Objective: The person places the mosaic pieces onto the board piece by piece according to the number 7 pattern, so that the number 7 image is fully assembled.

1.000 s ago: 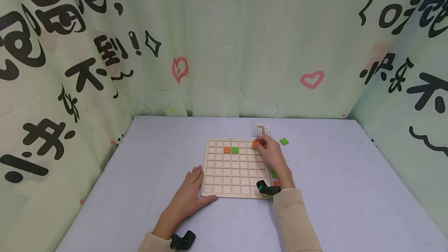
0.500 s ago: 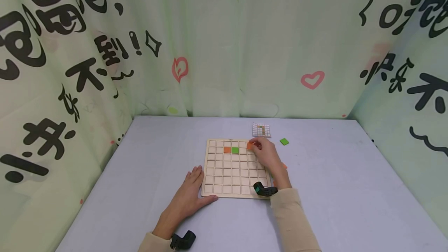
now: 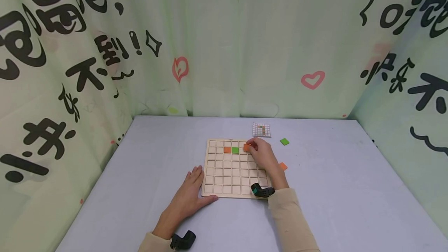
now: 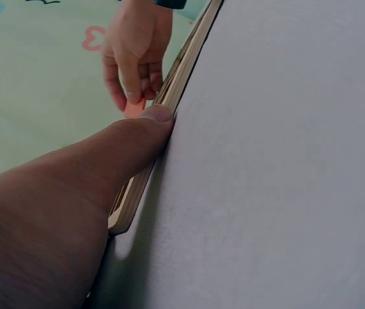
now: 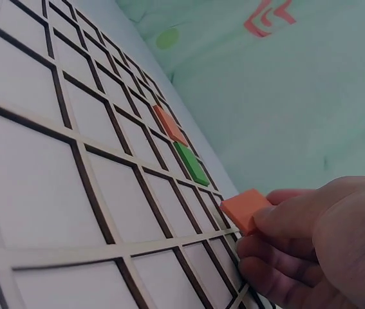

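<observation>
A wooden grid board (image 3: 217, 179) lies on the table, with an orange tile (image 3: 227, 150) and a green tile (image 3: 235, 150) side by side in its second row. My right hand (image 3: 263, 154) pinches another orange tile (image 5: 245, 207) between thumb and fingers, close over the board's upper right part. In the right wrist view that tile is tilted, just past the green one. My left hand (image 3: 189, 195) lies with straight fingers along the board's left edge, its thumb (image 4: 150, 122) against the near edge.
Behind the board lies a small card (image 3: 261, 130) printed with a grid pattern. A loose green tile (image 3: 284, 142) and a loose orange tile (image 3: 283, 166) lie to the right on the white tablecloth (image 3: 332, 189). A printed curtain (image 3: 217, 49) surrounds the table.
My right hand has moved left over the board with the orange tile, toward the green tile. An orange tile right of the wrist has come into sight. My left hand stays put.
</observation>
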Demonstrator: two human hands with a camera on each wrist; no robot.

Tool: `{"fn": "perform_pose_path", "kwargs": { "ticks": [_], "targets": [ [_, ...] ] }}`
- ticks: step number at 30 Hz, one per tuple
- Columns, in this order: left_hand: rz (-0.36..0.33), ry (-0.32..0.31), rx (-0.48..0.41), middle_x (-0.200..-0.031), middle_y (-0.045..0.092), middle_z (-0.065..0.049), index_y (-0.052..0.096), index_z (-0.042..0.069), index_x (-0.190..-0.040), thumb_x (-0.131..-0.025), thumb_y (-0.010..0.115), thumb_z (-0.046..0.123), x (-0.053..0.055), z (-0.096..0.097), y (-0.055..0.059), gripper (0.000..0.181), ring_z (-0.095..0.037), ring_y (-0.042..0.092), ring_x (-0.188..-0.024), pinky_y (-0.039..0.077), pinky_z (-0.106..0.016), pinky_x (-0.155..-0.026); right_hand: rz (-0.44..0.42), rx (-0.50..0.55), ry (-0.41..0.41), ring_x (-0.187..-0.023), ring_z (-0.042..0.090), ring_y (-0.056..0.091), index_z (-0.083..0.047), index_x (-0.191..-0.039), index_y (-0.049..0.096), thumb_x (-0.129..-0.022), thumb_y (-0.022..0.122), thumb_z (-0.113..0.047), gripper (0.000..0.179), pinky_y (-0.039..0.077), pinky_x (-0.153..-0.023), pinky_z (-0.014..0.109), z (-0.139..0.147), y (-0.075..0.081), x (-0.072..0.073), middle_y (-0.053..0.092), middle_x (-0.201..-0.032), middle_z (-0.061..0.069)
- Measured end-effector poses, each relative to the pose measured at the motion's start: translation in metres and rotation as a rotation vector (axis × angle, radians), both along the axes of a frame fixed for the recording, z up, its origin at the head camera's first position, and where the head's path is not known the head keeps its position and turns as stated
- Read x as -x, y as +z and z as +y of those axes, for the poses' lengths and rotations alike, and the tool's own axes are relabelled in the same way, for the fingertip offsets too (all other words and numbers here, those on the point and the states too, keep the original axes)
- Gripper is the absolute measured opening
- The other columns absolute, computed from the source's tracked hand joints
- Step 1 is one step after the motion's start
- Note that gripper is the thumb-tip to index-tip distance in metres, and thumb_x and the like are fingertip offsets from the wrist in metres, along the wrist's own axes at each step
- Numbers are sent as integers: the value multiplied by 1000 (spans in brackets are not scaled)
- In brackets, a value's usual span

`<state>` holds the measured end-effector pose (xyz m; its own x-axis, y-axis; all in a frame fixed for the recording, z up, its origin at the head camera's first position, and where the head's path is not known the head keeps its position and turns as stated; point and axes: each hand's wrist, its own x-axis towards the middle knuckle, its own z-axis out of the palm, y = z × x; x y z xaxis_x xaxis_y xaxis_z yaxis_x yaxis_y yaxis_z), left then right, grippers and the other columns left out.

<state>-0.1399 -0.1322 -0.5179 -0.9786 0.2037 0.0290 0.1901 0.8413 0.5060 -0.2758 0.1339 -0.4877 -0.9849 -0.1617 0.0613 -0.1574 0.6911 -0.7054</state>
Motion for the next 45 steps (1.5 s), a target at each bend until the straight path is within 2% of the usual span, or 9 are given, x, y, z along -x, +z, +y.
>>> {"fn": "perform_pose_path", "kwargs": {
  "ticks": [19,33,45],
  "targets": [
    [13,-9,7,-162,32,-19,36,-5,-152,-83,73,60,0,0,1,101,-34,25,-154,22,-48,-127,46,-44,38,-94,25,63,-5,-116,68,-100,59,-11,20,55,-83,42,-5,-4,-2,69,-107,13],
    [7,-8,8,-163,31,-18,36,-4,-152,-83,73,59,-1,0,1,101,-33,24,-154,22,-48,-127,46,-76,34,-87,22,57,-5,-117,70,-100,60,-11,20,52,-78,36,-7,-3,-3,64,-104,12],
    [11,-5,10,-163,32,-18,36,-4,-152,-83,73,59,-1,0,1,100,-33,25,-154,22,-48,-127,62,-92,28,-90,23,59,-4,-116,70,-100,61,-11,20,54,-81,40,-11,-3,-4,65,-105,13]
  ]
}}
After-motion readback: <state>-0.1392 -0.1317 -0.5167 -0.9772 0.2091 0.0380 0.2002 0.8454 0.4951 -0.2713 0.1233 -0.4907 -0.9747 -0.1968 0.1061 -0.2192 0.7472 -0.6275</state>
